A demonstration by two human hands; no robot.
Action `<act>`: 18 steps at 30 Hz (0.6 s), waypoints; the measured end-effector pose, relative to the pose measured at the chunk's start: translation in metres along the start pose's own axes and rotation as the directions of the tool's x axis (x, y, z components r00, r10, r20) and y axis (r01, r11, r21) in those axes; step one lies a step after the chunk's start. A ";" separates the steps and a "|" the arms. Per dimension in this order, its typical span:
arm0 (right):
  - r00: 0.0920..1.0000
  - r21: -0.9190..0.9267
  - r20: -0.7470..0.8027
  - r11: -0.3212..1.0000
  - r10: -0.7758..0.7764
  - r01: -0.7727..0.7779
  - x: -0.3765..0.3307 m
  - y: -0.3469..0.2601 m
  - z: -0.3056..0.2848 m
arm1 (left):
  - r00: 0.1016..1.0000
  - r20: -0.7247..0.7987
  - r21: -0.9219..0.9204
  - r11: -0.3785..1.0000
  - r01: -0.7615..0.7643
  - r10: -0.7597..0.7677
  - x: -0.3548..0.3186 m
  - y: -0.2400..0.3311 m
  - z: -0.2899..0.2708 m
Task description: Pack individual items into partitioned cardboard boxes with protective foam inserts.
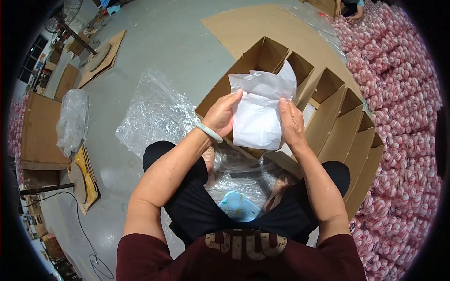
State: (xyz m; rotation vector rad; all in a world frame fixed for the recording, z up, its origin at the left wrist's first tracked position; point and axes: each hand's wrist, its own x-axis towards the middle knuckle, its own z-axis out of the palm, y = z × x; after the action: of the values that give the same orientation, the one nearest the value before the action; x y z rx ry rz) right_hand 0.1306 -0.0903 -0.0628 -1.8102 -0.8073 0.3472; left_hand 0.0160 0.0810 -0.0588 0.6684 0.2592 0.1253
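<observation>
At the lower centre of the frame, between the seated person's knees, lies a small light-blue plastic object [239, 206] on crinkled clear plastic film [154, 112]. Just above it, both hands meet at mid-frame on a thin white translucent sheet of paper or plastic [258, 117]. The left hand [222, 114], with a pale green bangle [209, 132] on its wrist, pinches the sheet's left edge, its fingers closed on it. The right hand [291, 122] grips the right edge, likewise closed on the sheet. The sheet lies between the two hands, each about equally near, its long axis running from lower centre up toward the upper right. It looks soft, creased and crumpled at the top. Behind it stands a row of open brown cardboard compartments [337, 122], and the sheet's upper end overlaps the nearest one. At the right edge spreads a heap of red-and-white striped balls [403, 93]; another person [349, 9] sits at the top.
</observation>
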 end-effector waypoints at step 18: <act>0.868 0.909 0.371 0.060 0.329 -0.412 0.025 0.018 -0.037 | 0.846 -0.463 -0.190 0.903 -0.386 0.264 0.011 0.051 -0.049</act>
State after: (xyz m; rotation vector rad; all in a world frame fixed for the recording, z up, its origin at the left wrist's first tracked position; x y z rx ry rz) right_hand 0.1769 -0.1034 -0.0613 -0.6242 0.0473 1.0261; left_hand 0.0110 0.1518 -0.0658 0.3912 0.5393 0.6368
